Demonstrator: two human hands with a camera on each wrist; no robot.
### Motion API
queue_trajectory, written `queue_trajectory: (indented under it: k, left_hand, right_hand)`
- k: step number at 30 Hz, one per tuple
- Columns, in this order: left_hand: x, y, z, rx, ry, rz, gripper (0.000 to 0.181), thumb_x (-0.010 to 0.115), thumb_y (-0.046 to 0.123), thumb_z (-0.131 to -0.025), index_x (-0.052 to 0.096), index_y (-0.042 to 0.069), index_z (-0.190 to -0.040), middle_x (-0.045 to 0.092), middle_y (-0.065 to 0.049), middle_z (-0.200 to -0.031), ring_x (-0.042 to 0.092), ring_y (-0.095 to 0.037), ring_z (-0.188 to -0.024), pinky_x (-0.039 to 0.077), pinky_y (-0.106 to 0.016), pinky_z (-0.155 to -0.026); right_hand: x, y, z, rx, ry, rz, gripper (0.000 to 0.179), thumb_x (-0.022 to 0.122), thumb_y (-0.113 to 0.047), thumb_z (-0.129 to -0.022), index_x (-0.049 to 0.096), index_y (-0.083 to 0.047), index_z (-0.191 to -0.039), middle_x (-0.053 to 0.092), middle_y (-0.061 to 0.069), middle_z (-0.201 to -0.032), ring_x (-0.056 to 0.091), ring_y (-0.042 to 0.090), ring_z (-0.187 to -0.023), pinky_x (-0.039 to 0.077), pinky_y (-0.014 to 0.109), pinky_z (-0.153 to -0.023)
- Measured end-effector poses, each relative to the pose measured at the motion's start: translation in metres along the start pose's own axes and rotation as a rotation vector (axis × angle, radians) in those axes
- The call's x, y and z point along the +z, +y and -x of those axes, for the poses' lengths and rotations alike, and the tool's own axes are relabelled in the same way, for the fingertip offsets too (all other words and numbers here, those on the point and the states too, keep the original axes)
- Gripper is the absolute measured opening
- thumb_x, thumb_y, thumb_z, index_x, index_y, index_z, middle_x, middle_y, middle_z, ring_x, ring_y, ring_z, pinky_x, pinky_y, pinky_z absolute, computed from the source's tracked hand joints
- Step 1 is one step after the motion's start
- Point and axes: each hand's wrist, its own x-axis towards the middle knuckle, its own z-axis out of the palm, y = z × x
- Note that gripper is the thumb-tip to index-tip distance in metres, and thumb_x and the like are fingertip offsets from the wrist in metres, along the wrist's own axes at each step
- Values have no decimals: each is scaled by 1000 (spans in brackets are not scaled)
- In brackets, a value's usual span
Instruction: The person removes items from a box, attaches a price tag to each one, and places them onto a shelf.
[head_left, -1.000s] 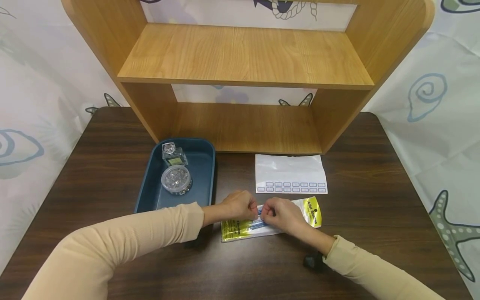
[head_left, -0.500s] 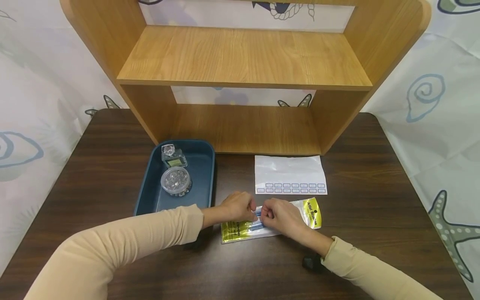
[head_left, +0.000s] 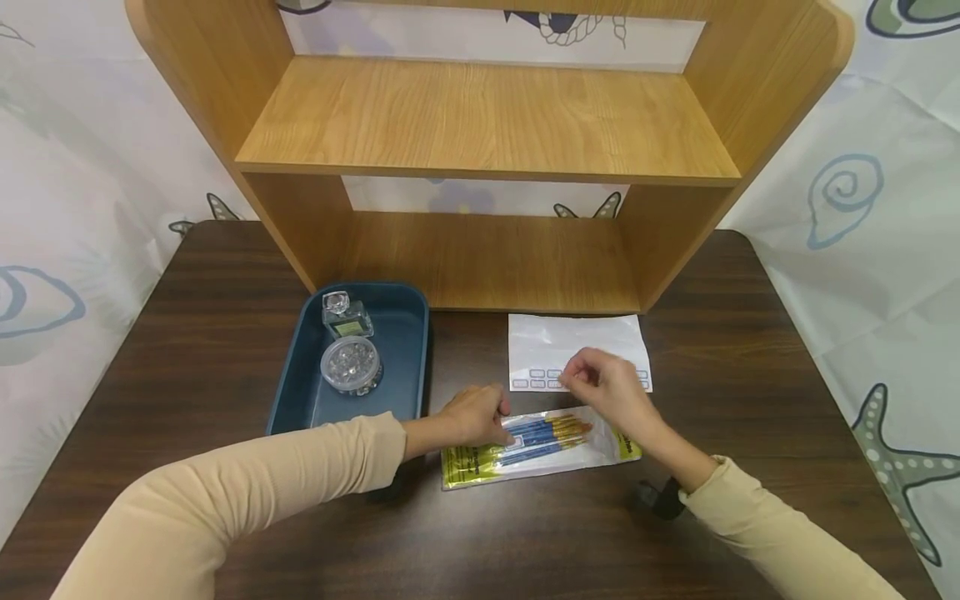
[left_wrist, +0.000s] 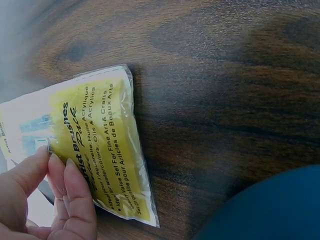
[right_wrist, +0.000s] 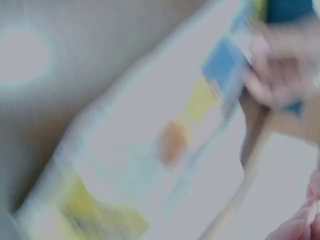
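Your L hand (head_left: 472, 415) is at small label (left_wrist: 41, 144) over brush pack (head_left: 551, 444) on table (head_left: 480, 546) (pinch or press, cannot tell); R hand (head_left: 611, 390), fingertips together above sheet (head_left: 542, 340), grip unclear. Pls smooth label gently from middle, I think.

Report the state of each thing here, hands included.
Pack: flat, brushes inside
Small label: on the pack
Left hand: on the pack, thumb at the small label
Sheet: flat, labels along near edge
Right hand: over the sheet, fingers curled, grip unclear
Jar: lid on
Bottle: capped
Tray: open, holding jar and bottle
Shelf: standing
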Motion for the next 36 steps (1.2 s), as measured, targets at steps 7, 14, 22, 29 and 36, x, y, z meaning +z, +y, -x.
queue_trajectory:
  k: [7,14,22,29,36]
  left_hand:
    - [2,-2,0,21,9,-22,32,82,20,-69,58,7,-85,55,0,-71,51,-13,-65,42,-24,-60]
    - [2,2,2,18,-5,-35,31,82,21,-70,61,7,-86,55,1,-70,49,-12,-65,40,-23,-58]
    - [4,2,0,37,5,-80,28,82,22,-70,61,9,-83,52,2,-69,47,-12,-65,38,-23,-58]
    - [5,1,-2,13,-7,-81,26,81,22,-71,60,10,-81,51,0,-76,46,-14,-71,38,-25,-62]
    - [4,1,-2,26,-6,-77,27,81,21,-71,59,11,-81,53,1,-71,48,-13,-66,38,-24,-58]
  right_hand:
    - [-69,3,-31,88,469,-206,8,67,-4,-85,63,2,-88,59,-3,-73,50,4,-60,42,13,-51]
    - [-108,12,-53,42,823,-617,18,64,10,-79,60,-6,-89,54,3,-79,52,9,-66,48,14,-60]
    - [-123,22,-69,75,918,-659,24,67,11,-76,62,-6,-91,54,3,-86,54,10,-78,46,16,-69]
    - [-122,32,-80,122,900,-590,22,68,9,-75,64,-8,-89,56,0,-84,54,8,-77,44,17,-72]
    - [-122,33,-87,180,898,-514,22,67,6,-77,62,-14,-83,57,-4,-83,53,7,-75,44,16,-70]
